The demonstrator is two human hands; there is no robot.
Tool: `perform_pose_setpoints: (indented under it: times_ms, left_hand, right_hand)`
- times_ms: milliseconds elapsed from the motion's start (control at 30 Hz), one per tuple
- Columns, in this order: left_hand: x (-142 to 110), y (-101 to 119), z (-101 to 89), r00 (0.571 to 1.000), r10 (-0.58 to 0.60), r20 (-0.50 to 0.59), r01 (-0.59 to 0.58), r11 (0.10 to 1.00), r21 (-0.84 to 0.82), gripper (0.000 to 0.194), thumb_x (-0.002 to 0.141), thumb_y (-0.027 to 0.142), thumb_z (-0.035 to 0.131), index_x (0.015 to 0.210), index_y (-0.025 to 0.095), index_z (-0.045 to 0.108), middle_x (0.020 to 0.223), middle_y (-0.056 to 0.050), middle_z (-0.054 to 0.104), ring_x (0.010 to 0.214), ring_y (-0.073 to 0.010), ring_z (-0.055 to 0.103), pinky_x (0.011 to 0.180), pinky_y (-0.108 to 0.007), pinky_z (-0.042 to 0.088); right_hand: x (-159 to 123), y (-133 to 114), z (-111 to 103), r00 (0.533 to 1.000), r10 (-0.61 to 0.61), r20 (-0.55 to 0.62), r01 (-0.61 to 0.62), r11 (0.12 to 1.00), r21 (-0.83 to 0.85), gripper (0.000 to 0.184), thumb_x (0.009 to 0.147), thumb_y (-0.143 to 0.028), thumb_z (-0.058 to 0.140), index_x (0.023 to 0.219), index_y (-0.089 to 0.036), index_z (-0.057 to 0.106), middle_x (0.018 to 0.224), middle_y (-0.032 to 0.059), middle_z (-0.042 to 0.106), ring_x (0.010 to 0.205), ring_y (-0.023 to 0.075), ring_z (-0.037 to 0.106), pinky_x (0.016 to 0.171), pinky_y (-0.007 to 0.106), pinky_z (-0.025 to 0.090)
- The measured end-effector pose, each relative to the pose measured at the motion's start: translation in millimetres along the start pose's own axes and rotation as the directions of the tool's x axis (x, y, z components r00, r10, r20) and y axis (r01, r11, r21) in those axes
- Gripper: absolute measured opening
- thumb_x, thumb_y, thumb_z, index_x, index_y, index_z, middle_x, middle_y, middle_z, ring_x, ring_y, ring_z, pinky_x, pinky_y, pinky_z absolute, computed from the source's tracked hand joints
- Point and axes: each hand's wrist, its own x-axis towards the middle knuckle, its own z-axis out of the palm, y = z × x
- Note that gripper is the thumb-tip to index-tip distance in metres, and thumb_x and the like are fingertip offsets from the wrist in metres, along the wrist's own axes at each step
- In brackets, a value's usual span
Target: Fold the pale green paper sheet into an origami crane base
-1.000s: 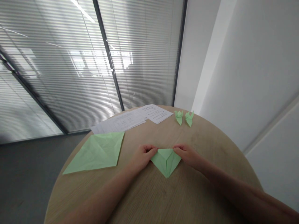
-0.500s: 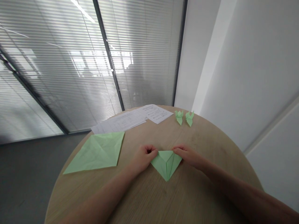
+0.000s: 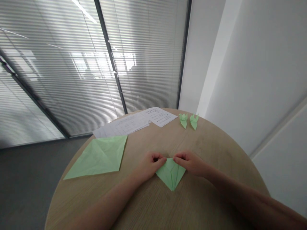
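Note:
A folded piece of green origami paper (image 3: pixel 172 175) lies between my hands, its point toward me and a crease running down its middle. My left hand (image 3: pixel 152 163) pinches its upper left edge between thumb and curled fingers. On the upper right edge, my right hand (image 3: pixel 188 162) has the same kind of pinch. Both thumbs rest on top of the paper, and the fingers beneath are partly hidden.
Left on the round wooden table (image 3: pixel 153 204) lies a large creased green sheet (image 3: pixel 100 156). Printed white papers (image 3: pixel 124 124) spread along the far edge. Two small folded green paper figures (image 3: pixel 183 120) stand at the far right. A white wall (image 3: pixel 259 80) rises beyond the right side.
My hands have drawn closer together along the top edge of the folded paper. The paper has shifted slightly toward me, and more of its upper edge is covered by my thumbs.

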Motion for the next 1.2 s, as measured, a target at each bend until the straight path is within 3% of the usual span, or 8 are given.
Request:
perform_pose_setpoints:
  times_ms: [333,667,1200]
  left_hand:
    - [0.8,-0.2,-4.6,0.999,-0.046,0.019,0.048,0.995,-0.082,0.042,0.079,0.053,0.06,0.07,0.013,0.069,0.06,0.001,0.051,0.057,-0.0123,0.041,0.054,-0.025,0.029]
    - [2.4,-0.6,-7.9,0.997,-0.078,0.029,0.082,0.986,-0.147,0.051,0.079,0.064,0.056,0.063,0.016,0.059,0.056,0.002,0.044,0.054,-0.012,0.038,0.053,-0.026,0.025]
    - [1.2,-5.8,-4.8,0.995,-0.013,0.104,0.028,0.988,-0.149,0.048,0.084,0.058,0.055,0.064,0.015,0.061,0.056,0.003,0.043,0.053,-0.0111,0.036,0.052,-0.025,0.026]
  right_hand:
    - [1.4,9.1,-1.4,0.993,0.102,0.053,-0.11,0.976,0.189,0.056,0.086,-0.068,0.049,0.066,-0.016,0.051,0.056,-0.0026,0.041,0.051,0.0077,0.038,0.048,0.02,0.029]
    - [0.8,5.1,-2.5,0.997,0.074,0.015,-0.076,0.987,0.143,0.057,0.088,-0.068,0.047,0.062,-0.016,0.048,0.055,-0.0022,0.042,0.051,0.0081,0.038,0.05,0.021,0.028]
    - [2.1,7.9,-0.7,0.996,0.075,0.047,-0.083,0.973,0.216,0.06,0.084,-0.073,0.048,0.066,-0.016,0.051,0.057,-0.0015,0.044,0.053,0.0082,0.04,0.052,0.02,0.032]
